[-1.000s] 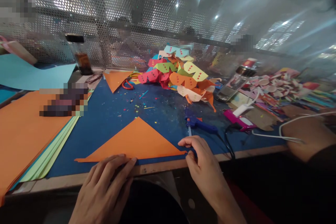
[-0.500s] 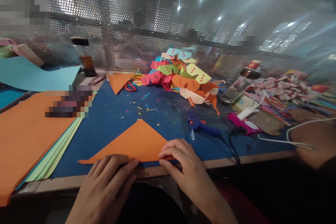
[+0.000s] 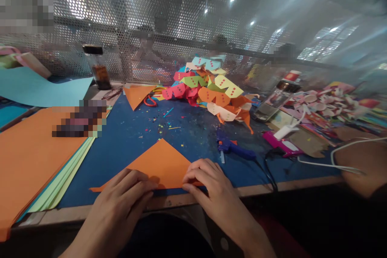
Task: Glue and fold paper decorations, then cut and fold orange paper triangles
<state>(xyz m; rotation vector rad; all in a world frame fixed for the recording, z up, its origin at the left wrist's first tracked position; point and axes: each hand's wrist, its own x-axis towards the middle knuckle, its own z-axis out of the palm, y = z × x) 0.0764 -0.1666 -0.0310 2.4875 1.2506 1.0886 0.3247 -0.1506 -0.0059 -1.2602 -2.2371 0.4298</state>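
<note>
An orange paper triangle lies on the blue table mat near the front edge, its peak pointing away from me. My left hand rests over its lower left part, fingers together and fingertips on the bottom edge. At the lower right side, my right hand has its thumb and fingers pinched on the paper's bottom edge. The paper's lower corner at the right is hidden under my right hand, while a thin tip sticks out left of my left hand.
A blue glue gun lies right of the triangle. Behind are folded paper shapes, red-handled scissors and a smaller orange triangle. Orange sheets lie left, a jar behind them. Another person's arm is at right.
My left hand has slid slightly up and left over the paper, covering more of its lower left part. My right hand has hardly moved.
</note>
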